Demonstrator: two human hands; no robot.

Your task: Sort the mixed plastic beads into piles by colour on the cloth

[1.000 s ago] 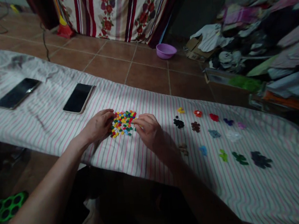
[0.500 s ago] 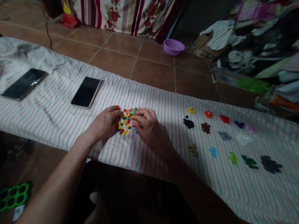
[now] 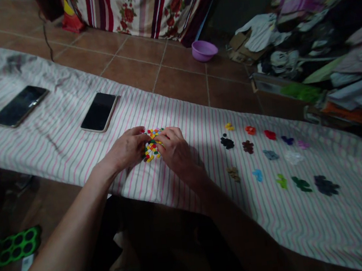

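A heap of small multicoloured pieces [image 3: 152,149] lies on the striped cloth [image 3: 178,110] between my hands. My left hand [image 3: 130,146] touches the heap's left side, fingers bent; what its fingertips hold, if anything, is too small to tell. Over the right side of the heap rests my right hand [image 3: 174,148], its fingers curled down among the pieces, tips partly hidden. To the right are small piles sorted by colour, among them yellow [image 3: 229,126], black [image 3: 227,142], brown [image 3: 248,147], red [image 3: 270,134], light blue [image 3: 258,175] and dark green [image 3: 301,184].
Two dark phones, one [image 3: 99,112] near the heap and one [image 3: 19,106] farther left, lie on the cloth. Beyond its far edge a purple basin [image 3: 204,50] stands on the tiled floor. Clothes and boxes fill the right background. A green-framed object [image 3: 18,246] is at lower left.
The view has shifted slightly. My right hand has moved a little left, closer to my left hand, and covers more of the heap's right side. My left hand stays nearly in place.
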